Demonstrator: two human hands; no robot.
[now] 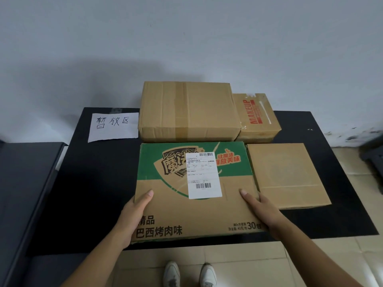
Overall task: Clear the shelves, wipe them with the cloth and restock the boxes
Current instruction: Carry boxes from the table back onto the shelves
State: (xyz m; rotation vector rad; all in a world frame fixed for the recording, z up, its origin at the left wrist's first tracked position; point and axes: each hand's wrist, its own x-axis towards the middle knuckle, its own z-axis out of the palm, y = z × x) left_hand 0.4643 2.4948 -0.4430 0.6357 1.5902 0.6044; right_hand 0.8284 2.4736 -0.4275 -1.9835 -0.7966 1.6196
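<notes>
A green-and-brown printed cardboard box (182,212) with a white shipping label lies at the front of the black table (97,193). My left hand (132,216) grips its left side with the thumb on top. On the box's right side my right hand (261,212) holds it the same way, thumb lying over the top face. Behind it stands a large plain taped box (186,110). A small box printed MAKEUP (257,114) sits to the right of that one. A flat plain box (286,172) lies right beside the printed box.
A white paper sign with handwritten characters (114,126) lies at the table's back left. A dark shelf or cabinet top (27,183) stands to the left. Tiled floor and my white shoes (188,274) show below the table's front edge. A grey wall rises behind.
</notes>
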